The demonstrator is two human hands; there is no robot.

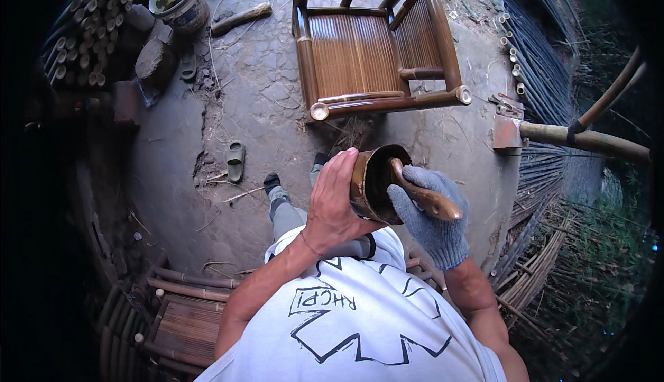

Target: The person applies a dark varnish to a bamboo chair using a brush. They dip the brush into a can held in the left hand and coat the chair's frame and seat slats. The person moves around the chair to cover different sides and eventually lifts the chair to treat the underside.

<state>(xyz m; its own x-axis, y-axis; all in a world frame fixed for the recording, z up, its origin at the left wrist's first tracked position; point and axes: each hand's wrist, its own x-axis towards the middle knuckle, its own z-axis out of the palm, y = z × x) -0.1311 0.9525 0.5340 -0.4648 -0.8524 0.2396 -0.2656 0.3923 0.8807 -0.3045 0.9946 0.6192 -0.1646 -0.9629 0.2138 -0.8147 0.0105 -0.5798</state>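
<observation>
Gripping a brown wooden handle (434,202), the grey-gloved right hand (440,233) holds it slanting into the mouth of a brown cylindrical pot (360,183), which the bare left hand (335,196) clasps by its side; a glossy bamboo chair (353,50) is ahead.

Bamboo chair (354,55): smooth, glossy brown, varnished look. Below chair: container (359,183), bamboo-like wall, smooth, some sheen; handled tool (427,198), polished-looking wood; glove (443,233), coarse matt grey knit. Left of chair: bucket (191,16), plastic, stained. Floor (266,91) around chair: concrete-like, matt, rough, cracked.
</observation>
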